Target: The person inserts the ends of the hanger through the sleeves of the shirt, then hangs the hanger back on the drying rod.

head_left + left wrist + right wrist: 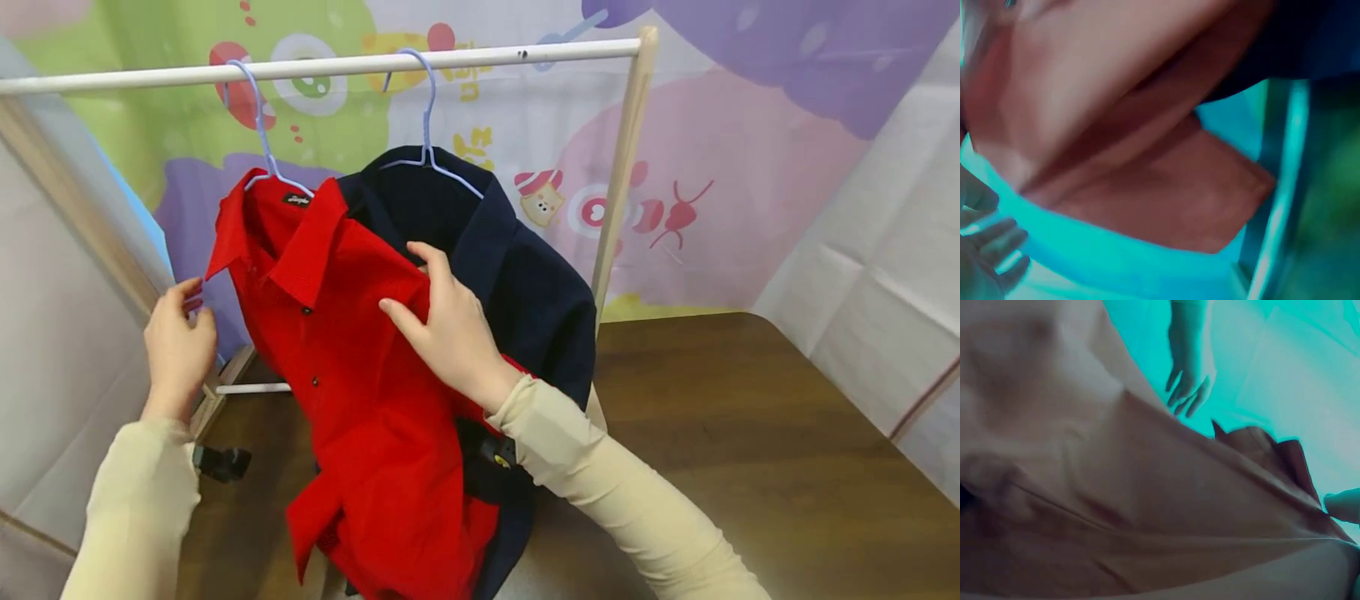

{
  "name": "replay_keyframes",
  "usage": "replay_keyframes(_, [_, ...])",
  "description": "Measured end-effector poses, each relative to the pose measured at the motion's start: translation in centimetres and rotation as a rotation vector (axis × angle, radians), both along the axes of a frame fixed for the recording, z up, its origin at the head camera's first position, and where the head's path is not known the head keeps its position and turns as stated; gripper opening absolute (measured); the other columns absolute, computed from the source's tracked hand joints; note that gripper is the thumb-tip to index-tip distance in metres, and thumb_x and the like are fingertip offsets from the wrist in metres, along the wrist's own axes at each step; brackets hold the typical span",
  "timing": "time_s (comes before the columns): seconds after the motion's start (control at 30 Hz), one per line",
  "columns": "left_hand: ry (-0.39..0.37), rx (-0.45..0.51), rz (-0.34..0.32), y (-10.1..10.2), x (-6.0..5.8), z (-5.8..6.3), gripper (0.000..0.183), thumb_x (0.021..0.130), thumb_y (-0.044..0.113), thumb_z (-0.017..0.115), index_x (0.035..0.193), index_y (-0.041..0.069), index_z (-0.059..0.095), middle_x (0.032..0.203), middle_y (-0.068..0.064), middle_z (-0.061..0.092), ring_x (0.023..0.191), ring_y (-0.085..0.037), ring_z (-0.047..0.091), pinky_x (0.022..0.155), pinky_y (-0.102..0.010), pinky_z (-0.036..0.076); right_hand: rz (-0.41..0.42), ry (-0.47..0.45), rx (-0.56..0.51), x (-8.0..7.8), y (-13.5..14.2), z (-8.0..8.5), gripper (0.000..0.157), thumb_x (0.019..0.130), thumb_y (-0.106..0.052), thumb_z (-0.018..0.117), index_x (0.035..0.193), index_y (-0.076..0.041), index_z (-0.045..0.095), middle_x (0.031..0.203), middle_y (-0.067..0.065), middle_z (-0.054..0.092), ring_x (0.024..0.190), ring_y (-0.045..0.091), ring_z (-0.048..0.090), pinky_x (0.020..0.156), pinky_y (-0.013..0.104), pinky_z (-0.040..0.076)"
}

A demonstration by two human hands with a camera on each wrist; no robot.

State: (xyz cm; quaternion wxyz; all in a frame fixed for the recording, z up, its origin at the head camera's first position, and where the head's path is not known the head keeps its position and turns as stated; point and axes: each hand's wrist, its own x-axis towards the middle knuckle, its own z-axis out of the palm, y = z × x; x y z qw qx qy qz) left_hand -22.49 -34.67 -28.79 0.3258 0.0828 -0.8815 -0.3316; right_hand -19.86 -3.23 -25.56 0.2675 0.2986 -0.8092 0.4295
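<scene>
A red button-up shirt [352,333] hangs from a pale blue hanger [262,142] hooked over a white rod. My right hand [457,337] holds its shoulder at the right, thumb on the front. In the right wrist view, the cloth draws into folds towards the thumb [1342,506]. My left hand [180,342] is beside the collar's left point, fingers loosely bent and holding nothing. The left wrist view has its fingers [1004,240] apart from the cloth. Behind the red shirt, a dark navy shirt [543,300] hangs on a second pale blue hanger [429,108].
The white rod [540,55] runs across a wooden frame [622,175] standing on a brown table [720,433]. A lower white bar [255,388] shows at the left. Behind is a cartoon-printed cloth [705,150]. The red shirt's lower end hangs close over the table.
</scene>
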Motion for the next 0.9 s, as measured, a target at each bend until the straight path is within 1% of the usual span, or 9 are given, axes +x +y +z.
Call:
replay_keyframes(0.07, [-0.013,0.017,-0.018,1.0,1.6,-1.3,0.043,0.09,0.007,0.04,0.132,0.001,0.042,0.126,-0.024,0.048,0.116,-0.039,0.046,0.097,-0.049,0.033,0.032,-0.039,0.004,0.7,0.1,-0.9,0.063,0.085,-0.024,0.063,0.135,-0.008,0.028,0.112,0.009,0.056,0.085,0.016,0.059,0.077,0.025,0.05])
replay_keyframes(0.13, [-0.037,0.005,-0.057,2.1,3.4,-2.3,0.044,0.091,0.011,0.044,0.133,-0.001,0.039,0.126,-0.026,0.046,0.116,-0.041,0.044,0.096,-0.051,0.032,0.056,-0.076,0.028,1.5,0.3,-1.7,0.067,0.085,-0.022,0.063,0.137,-0.007,0.023,0.122,0.011,0.051,0.098,0.02,0.058,0.086,0.03,0.048])
replay_keyframes(0.33, [-0.13,-0.079,-0.305,5.8,8.6,-3.8,0.059,0.093,0.025,0.049,0.14,-0.002,0.025,0.133,-0.029,0.033,0.121,-0.046,0.033,0.094,-0.059,0.027,0.08,-0.176,0.137,3.1,1.4,-3.7,0.075,0.085,-0.021,0.063,0.14,-0.007,0.014,0.137,0.012,0.038,0.114,0.023,0.05,0.1,0.035,0.038])
replay_keyframes(0.47, [-0.284,-0.151,-0.425,8.5,11.3,-4.9,0.082,0.087,0.039,0.057,0.144,0.002,0.012,0.141,-0.026,0.022,0.126,-0.046,0.026,0.093,-0.061,0.028,0.103,-0.254,0.201,4.1,2.0,-5.2,0.083,0.084,-0.023,0.064,0.142,-0.007,0.008,0.142,0.011,0.031,0.118,0.022,0.046,0.102,0.033,0.035])
replay_keyframes(0.53, [-0.371,-0.191,-0.455,9.6,12.2,-5.8,0.093,0.081,0.047,0.062,0.144,0.003,0.01,0.142,-0.026,0.018,0.124,-0.046,0.03,0.091,-0.06,0.034,0.136,-0.299,0.238,4.6,2.3,-5.9,0.085,0.084,-0.024,0.063,0.143,-0.006,0.005,0.145,0.011,0.026,0.121,0.021,0.044,0.103,0.032,0.034])
replay_keyframes(0.63, [-0.507,-0.198,-0.491,10.8,12.8,-7.2,0.104,0.073,0.053,0.068,0.144,0.006,0.009,0.143,-0.024,0.015,0.118,-0.046,0.04,0.085,-0.056,0.042,0.19,-0.378,0.288,5.2,2.8,-6.9,0.081,0.086,-0.024,0.061,0.142,-0.004,0.007,0.145,0.01,0.025,0.124,0.019,0.04,0.104,0.032,0.033])
replay_keyframes(0.73, [-0.63,-0.148,-0.51,11.4,12.5,-8.3,0.111,0.068,0.053,0.071,0.144,0.009,0.004,0.142,-0.025,0.013,0.11,-0.047,0.047,0.078,-0.053,0.047,0.206,-0.431,0.346,5.6,3.1,-7.7,0.072,0.087,-0.023,0.059,0.14,-0.003,0.014,0.139,0.01,0.032,0.121,0.019,0.041,0.103,0.032,0.034])
replay_keyframes(0.8, [-0.668,-0.097,-0.515,11.6,12.1,-9.1,0.115,0.068,0.05,0.074,0.144,0.01,-0.003,0.14,-0.027,0.015,0.111,-0.047,0.046,0.08,-0.053,0.046,0.2,-0.445,0.393,5.5,3.3,-8.2,0.066,0.088,-0.022,0.057,0.138,-0.002,0.019,0.133,0.011,0.037,0.117,0.02,0.043,0.101,0.033,0.036])
replay_keyframes(0.9, [-0.657,-0.001,-0.523,12.1,11.4,-10.1,0.121,0.067,0.039,0.078,0.143,0.007,-0.011,0.138,-0.03,0.018,0.12,-0.047,0.037,0.089,-0.055,0.04,0.197,-0.447,0.453,5.3,3.2,-9.0,0.057,0.09,-0.021,0.054,0.134,0.002,0.025,0.125,0.014,0.043,0.112,0.023,0.047,0.098,0.033,0.039])
